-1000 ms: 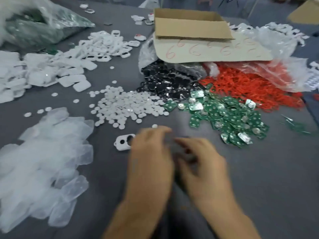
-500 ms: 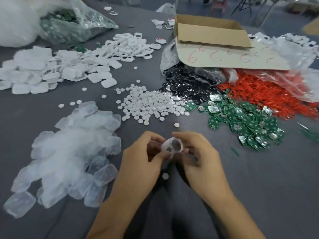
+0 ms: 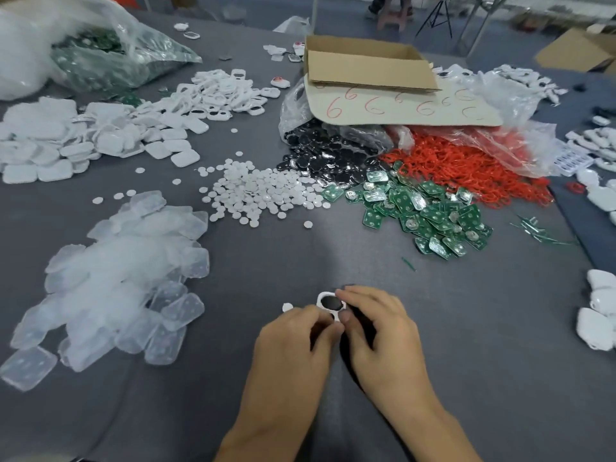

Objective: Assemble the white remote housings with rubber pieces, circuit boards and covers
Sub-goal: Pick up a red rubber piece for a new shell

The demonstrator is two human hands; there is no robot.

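Left hand [image 3: 293, 331] and right hand [image 3: 378, 323] are meeting low over the grey cloth table [image 3: 483, 328], curled fingertips pinching a small white plastic housing [image 3: 320, 300]. A black oval piece [image 3: 331, 302] is sitting in its opening. A white round disc [image 3: 287, 307] is lying just beside.

Red handwritten "6"s across the cardboard flap [image 3: 400, 108]

Toward the near edge of the grey tabletop [image 3: 466, 328], the left hand [image 3: 293, 338] and right hand [image 3: 380, 328] pinch a white plastic remote housing [image 3: 321, 297] holding a black oval piece [image 3: 331, 302]. A white round disc [image 3: 287, 307] lies just beside them.
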